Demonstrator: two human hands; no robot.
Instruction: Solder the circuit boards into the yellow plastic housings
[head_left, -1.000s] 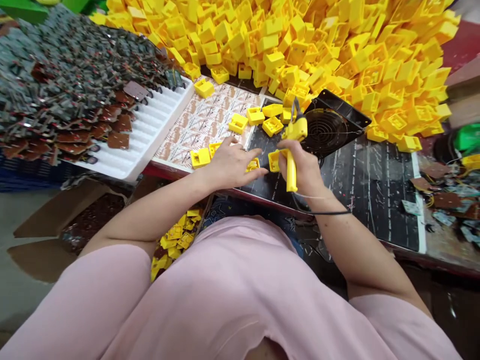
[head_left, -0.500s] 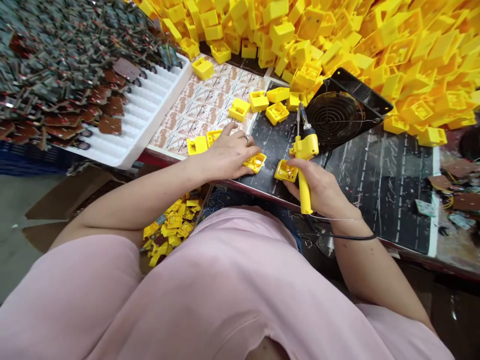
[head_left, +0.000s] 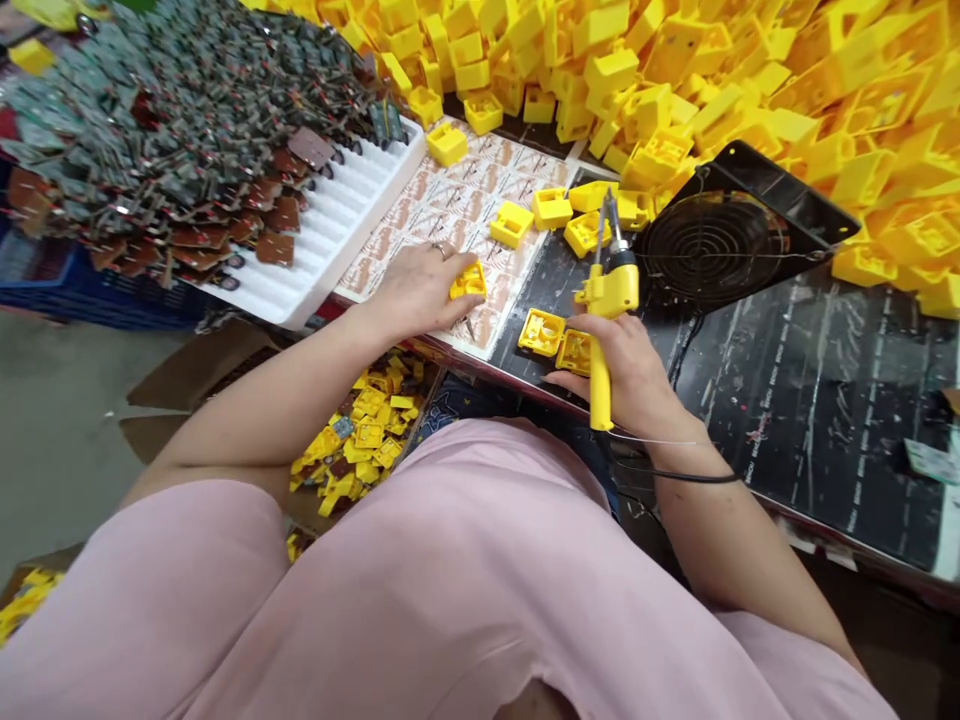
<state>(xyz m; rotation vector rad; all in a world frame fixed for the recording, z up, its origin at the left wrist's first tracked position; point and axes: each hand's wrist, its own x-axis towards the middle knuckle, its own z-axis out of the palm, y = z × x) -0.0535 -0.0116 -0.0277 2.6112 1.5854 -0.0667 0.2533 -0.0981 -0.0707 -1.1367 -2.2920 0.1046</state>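
Observation:
My left hand (head_left: 424, 288) rests over the printed sheet, thumb and fingers closed around a small open yellow plastic case (head_left: 469, 280). My right hand (head_left: 634, 372) grips the yellow handle of a soldering gun (head_left: 611, 290), its metal tip pointing up and away from me. Beside that hand's thumb and fingers is another yellow case (head_left: 573, 352), partly hidden by the handle. Just left of it, a further open case (head_left: 541, 332) lies on the black mat, with small parts visible inside. A black cable (head_left: 697, 478) crosses my right wrist.
Several yellow cases (head_left: 512, 224) lie ahead of my hands, before a large heap of them (head_left: 675, 60). A black fan (head_left: 705, 240) stands at the right. To the left, a white foam tray (head_left: 337, 225) bears piled circuit boards (head_left: 217, 130). Below the table edge are more yellow pieces (head_left: 367, 430).
My left hand has let go of one case near the right hand and moved left onto another on the sheet. My right hand keeps the soldering gun. The view has shifted left.

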